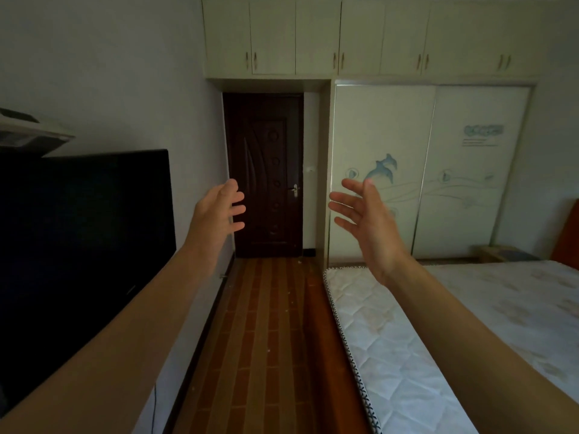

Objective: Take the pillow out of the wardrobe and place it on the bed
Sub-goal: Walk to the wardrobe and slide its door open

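two bare forearms stretch out over the floor, both hands spread and holding nothing.

the left hand [219,208] is raised in front of the dark wooden door [264,173], fingers loosely apart; the right hand [365,214] is lifted with its palm turned inward and fingers fanned, in front of the wardrobe [438,170]. the wardrobe's two pale sliding doors, printed with blue dolphins, are shut, so no pillow can be seen. a row of closed overhead cupboards [344,39] runs above it and above the door. the bed [470,324], a bare quilted mattress, lies to the right, its foot end near the wardrobe. a black television [81,245] stands to the left against the wall. striped wooden floor [266,339] runs between television and bed.
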Available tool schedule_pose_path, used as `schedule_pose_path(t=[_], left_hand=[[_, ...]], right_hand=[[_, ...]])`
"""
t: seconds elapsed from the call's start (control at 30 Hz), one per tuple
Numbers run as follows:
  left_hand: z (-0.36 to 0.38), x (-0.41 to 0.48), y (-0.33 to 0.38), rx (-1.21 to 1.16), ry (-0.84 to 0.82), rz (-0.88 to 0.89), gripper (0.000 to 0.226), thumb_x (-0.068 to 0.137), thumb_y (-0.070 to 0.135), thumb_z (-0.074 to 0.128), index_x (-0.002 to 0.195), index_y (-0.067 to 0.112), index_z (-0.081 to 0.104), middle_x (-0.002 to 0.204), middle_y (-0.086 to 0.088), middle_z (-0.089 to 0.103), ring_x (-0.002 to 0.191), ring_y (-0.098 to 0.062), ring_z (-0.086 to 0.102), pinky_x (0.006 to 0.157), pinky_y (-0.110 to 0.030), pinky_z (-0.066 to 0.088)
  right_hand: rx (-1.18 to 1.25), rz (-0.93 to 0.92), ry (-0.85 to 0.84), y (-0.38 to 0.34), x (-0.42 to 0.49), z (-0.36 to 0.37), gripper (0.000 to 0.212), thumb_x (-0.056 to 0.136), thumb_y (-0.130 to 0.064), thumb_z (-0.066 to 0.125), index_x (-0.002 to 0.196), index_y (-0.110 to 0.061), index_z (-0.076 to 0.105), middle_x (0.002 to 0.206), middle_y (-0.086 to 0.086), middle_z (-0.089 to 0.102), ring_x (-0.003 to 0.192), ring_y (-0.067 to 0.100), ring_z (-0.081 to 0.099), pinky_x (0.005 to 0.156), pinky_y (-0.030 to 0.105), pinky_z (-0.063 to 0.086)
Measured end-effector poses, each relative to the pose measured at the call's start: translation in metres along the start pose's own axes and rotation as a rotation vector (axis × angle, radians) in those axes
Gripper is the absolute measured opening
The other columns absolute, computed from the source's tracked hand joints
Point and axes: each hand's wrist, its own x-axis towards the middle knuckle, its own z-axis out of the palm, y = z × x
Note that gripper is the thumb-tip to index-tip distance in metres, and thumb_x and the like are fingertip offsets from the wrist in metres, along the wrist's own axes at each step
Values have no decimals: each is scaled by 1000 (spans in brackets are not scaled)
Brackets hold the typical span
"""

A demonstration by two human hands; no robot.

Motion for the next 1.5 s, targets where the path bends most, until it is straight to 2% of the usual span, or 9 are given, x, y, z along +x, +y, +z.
schedule_pose_path(t=[0.37, 0.63, 0.9, 1.23, 1.5], left_hand=[[11, 111, -81, 15, -34, -4, 50, 94, 50, 47, 130, 16, 53, 121, 1, 62, 108, -13, 62, 88, -36, 52], [-11, 230, -147, -18, -47, 14, 55, 87, 56, 49, 126, 18, 55, 120, 1, 64, 107, -12, 63, 88, -37, 53], [-37, 352, -210, 3, -59, 19, 50, 87, 56, 49, 122, 21, 58, 118, 3, 64, 107, -12, 63, 83, -33, 52], [-32, 459, -283, -8, -79, -36, 63, 83, 58, 48, 128, 15, 54, 121, 0, 63, 109, -15, 61, 86, -37, 52], [7, 559, -343, 1, -88, -28, 61, 77, 64, 52, 121, 23, 59, 117, 4, 66, 106, -12, 64, 84, -36, 52]], right_hand=[[-39, 16, -3, 81, 105, -2, 65, 87, -66, 30, 131, -25, 55, 123, -3, 67, 114, 9, 63, 107, 43, 44], [-88, 4, -2, 142, 208, 42, 59, 95, -61, 26, 130, -23, 56, 123, -3, 66, 114, 10, 63, 107, 42, 44], [-115, 17, 16, 206, 317, 95, 63, 92, -64, 25, 129, -24, 56, 122, -5, 66, 114, 10, 62, 106, 41, 44], [-123, 32, 37, 279, 424, 110, 59, 95, -62, 24, 128, -26, 57, 122, -3, 66, 115, 11, 61, 107, 41, 43], [-77, 40, 57, 340, 526, 93, 49, 99, -54, 23, 121, -28, 58, 122, -2, 65, 114, 12, 60, 106, 39, 43]])
